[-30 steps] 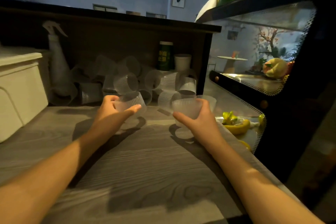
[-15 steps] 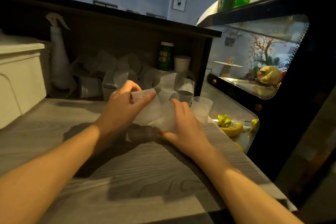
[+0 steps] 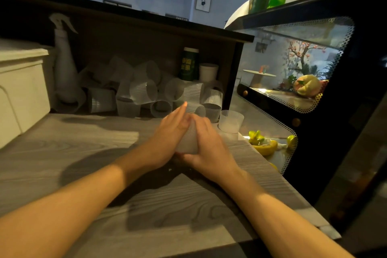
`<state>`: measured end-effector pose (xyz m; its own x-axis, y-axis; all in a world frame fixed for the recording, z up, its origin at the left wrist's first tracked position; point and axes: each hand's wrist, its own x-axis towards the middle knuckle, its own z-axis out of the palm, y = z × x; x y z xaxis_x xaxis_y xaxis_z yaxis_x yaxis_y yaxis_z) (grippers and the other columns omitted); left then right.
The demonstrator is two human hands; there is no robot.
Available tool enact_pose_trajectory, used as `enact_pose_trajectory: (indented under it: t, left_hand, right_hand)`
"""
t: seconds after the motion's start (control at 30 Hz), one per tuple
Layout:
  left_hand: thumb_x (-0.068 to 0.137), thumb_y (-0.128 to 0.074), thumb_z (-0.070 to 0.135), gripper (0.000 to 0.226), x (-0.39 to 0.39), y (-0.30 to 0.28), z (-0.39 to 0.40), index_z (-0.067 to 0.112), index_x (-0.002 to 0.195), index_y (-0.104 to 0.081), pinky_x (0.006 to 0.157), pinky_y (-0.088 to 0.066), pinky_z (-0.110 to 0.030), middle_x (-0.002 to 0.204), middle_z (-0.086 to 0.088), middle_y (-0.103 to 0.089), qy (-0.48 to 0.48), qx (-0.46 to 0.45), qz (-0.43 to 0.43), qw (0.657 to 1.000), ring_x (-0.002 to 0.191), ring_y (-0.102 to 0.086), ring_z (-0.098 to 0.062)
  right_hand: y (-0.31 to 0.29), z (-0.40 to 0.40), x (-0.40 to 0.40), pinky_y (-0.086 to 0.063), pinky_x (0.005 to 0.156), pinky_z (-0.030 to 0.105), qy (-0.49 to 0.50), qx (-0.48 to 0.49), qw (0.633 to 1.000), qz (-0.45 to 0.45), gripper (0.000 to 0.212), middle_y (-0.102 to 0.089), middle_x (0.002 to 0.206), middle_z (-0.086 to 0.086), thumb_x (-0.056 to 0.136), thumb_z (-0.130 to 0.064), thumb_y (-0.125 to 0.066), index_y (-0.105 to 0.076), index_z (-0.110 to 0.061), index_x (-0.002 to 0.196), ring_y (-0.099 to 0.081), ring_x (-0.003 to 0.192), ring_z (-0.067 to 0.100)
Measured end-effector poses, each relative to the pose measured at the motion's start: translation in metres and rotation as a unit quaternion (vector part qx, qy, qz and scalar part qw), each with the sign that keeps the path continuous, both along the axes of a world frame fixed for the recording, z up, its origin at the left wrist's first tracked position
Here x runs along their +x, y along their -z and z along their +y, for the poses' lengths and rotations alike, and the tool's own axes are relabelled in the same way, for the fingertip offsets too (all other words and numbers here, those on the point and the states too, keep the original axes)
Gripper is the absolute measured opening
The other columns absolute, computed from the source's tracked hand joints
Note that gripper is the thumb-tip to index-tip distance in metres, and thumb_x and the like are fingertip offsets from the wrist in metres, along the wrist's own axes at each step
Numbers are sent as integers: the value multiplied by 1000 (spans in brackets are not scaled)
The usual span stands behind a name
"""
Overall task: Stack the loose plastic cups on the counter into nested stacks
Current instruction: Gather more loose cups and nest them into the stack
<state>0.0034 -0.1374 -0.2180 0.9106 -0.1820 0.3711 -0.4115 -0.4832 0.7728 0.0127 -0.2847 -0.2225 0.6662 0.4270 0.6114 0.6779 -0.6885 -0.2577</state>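
Crowding behind: jumbled cups (image 3: 144,92), spray bottle (image 3: 65,65)

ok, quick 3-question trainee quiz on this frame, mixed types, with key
1. True or false: the single upright cup at the counter's right edge stands apart from both hands.
2. Multiple choice: what stands at the left end of the loose cup pile? A) a kettle B) a white spray bottle C) a stack of plates
3. Fill in: the left hand and right hand press together on a translucent ____ above the counter.

Key: 1 true; 2 B; 3 cup. Whether one cup or a nested pair sits between the hands cannot be told.
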Motion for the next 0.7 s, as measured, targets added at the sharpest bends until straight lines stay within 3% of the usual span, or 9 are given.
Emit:
enact_pose_trajectory:
  t: [0.07,0.17,0.3,0.37,0.43,0.53,0.63,0.7]
  left_hand:
    - [83,-15,79,85,6,2,8,36,155,-8,120,-12,-40,163,10,-10,-35,-31,16,999,150,-8,-10]
    - [95,-25,62,69,10,3,22,30,155,-17,115,-19,-39,162,0,-19,-111,-8,36,993,148,-18,-18]
    - [86,-33,62,76,4,4,24,25,152,-28,102,-36,-32,154,-1,-35,-84,22,-6,996,131,-40,-13]
    - [85,-36,61,77,7,1,19,23,151,-31,102,-44,-37,151,-2,-38,-74,81,-45,993,127,-45,-16]
    - [86,-40,61,77,18,-5,12,21,150,-33,107,-42,-41,150,-3,-40,-75,123,-89,986,132,-42,-18]
    - [95,-52,46,65,51,-19,7,18,151,-33,110,-32,-37,150,-1,-38,-109,163,-146,970,138,-34,-21]
    - [97,-55,36,63,92,-41,3,25,153,-29,113,-28,-40,154,-2,-30,-131,166,-133,968,139,-28,-24]
    - [97,-57,32,67,116,-56,-4,26,154,-24,115,-24,-43,159,-2,-19,-156,193,-116,962,142,-21,-27]
  right_hand:
    - [-3,-6,3,-46,95,34,21,13,1000,-9,90,-44,132,1,74,-40,-80,-30,-16,146,-45,117,14]
    - [-11,-26,2,-46,91,29,71,76,995,8,87,-43,134,-4,74,-47,-80,-31,-22,142,-43,114,9]
    - [-11,-69,-3,-37,85,22,106,129,985,48,80,-44,126,-8,74,-43,-81,-38,-22,137,-43,112,8]
    - [-4,-84,-2,-36,83,21,143,186,970,59,79,-45,122,-8,73,-42,-82,-39,-20,136,-44,110,8]
    - [3,-90,0,-38,76,20,161,250,951,80,78,-48,120,-5,72,-41,-83,-41,-19,134,-48,109,12]
    - [7,-92,9,-44,76,24,162,302,933,109,76,-52,121,-2,71,-43,-83,-42,-20,131,-52,108,16]
    - [8,-94,12,-45,72,21,156,324,924,129,76,-52,123,-1,71,-44,-81,-41,-22,132,-53,108,17]
    - [9,-95,13,-49,77,25,158,329,920,140,78,-50,124,-2,71,-47,-81,-39,-24,132,-53,109,17]
